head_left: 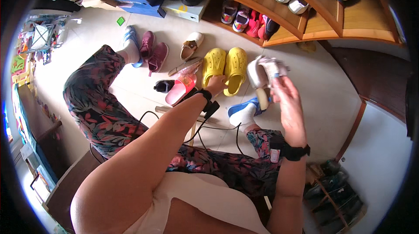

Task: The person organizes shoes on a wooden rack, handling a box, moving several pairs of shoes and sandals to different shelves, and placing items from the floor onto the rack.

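A pair of yellow clogs, the left clog (214,63) and the right clog (236,70), sits on the floor with toes pointing away. My left hand (216,84) is closed at the heel opening of the left clog, its fingertips between the two. To the right, my right hand (286,96) grips a white and pale pink shoe (274,66), smeared by motion. Close beside that shoe is another pale shoe (256,71), and a beige piece (262,98) lies just below, its kind unclear.
Left of the clogs are a pink slide (181,89), a glittery flat (189,67), a white shoe (192,45) and maroon sneakers (157,56). A wooden shoe rack (279,31) curves along the back. Cables hang near my left wrist; my feet wear blue slippers (258,103).
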